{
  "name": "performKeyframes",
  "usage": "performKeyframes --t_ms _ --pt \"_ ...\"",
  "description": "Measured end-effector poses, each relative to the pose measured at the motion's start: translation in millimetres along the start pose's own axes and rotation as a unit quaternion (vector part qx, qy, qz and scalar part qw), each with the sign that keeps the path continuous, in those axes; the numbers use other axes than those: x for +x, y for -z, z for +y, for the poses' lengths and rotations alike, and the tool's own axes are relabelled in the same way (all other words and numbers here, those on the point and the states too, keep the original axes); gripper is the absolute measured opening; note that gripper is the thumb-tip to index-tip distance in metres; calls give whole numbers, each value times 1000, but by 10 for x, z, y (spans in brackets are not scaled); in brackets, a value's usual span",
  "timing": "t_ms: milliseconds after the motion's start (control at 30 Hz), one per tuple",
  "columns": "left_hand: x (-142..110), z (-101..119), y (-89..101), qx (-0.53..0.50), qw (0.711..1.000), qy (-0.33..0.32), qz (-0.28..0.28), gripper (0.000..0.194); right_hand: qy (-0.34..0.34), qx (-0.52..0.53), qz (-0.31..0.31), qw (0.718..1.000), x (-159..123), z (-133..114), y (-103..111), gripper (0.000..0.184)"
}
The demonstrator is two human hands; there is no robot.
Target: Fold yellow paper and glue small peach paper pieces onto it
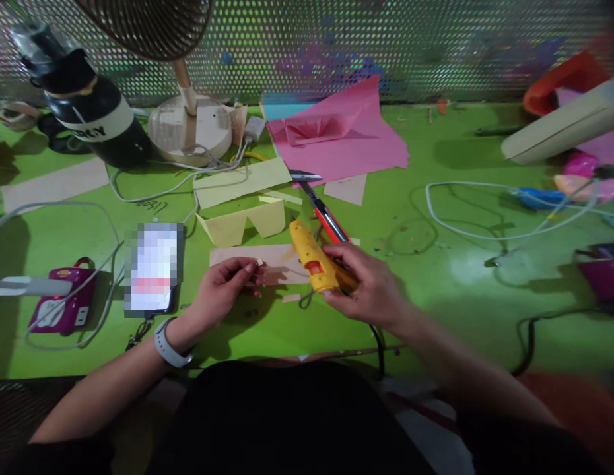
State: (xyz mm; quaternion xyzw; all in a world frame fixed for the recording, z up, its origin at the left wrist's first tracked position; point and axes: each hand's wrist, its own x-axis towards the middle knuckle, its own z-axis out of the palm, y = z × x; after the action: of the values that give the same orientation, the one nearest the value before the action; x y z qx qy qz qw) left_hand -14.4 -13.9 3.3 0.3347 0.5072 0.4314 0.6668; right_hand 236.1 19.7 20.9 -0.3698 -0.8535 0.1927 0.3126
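Wrapped around a yellow glue gun (309, 257), my right hand (366, 284) holds it above the table with its nozzle pointing away from me. My left hand (230, 284) is pinched on something small and pale at the fingertips, too small to name. Under both hands lies a pale paper strip (282, 274). A cut yellow paper piece (242, 223) with pointed notches stands just beyond it. Past the glue gun's nozzle is a red and black utility knife (329, 218). A tiny paper scrap (291, 298) sits between the hands.
Pink paper (341, 145) and a yellow strip (242, 181) lie farther back. A phone (153, 267), a purple power adapter (64, 300), a fan (188, 128) and a black bottle (96, 109) stand on the left. Loose white cable (465, 231) loops across the right.
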Motion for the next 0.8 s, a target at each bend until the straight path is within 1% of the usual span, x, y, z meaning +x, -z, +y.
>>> performKeyframes --t_ms 67,167,267,333,467,633,800 --pt "11 -10 8 -6 1000 -8 17 29 -25 77 -24 996 -28 -19 -13 43" --pt "20 -11 16 0 999 -3 38 26 -69 180 -69 979 -80 -46 -66 38" --pt "18 -5 18 23 999 -9 42 24 -89 244 -115 959 -118 -55 -135 37" --pt "13 -5 17 39 998 -23 42 25 -78 251 -131 956 -123 -55 -162 37" --pt "7 -21 19 71 996 -50 37 26 -52 235 -126 963 -106 -65 -164 36" --pt "11 -47 40 99 993 -57 25 28 -49 228 -144 962 -99 -80 -151 32" --pt "6 -63 48 110 991 -66 29 29 -49 219 -136 965 -113 -54 -182 35"
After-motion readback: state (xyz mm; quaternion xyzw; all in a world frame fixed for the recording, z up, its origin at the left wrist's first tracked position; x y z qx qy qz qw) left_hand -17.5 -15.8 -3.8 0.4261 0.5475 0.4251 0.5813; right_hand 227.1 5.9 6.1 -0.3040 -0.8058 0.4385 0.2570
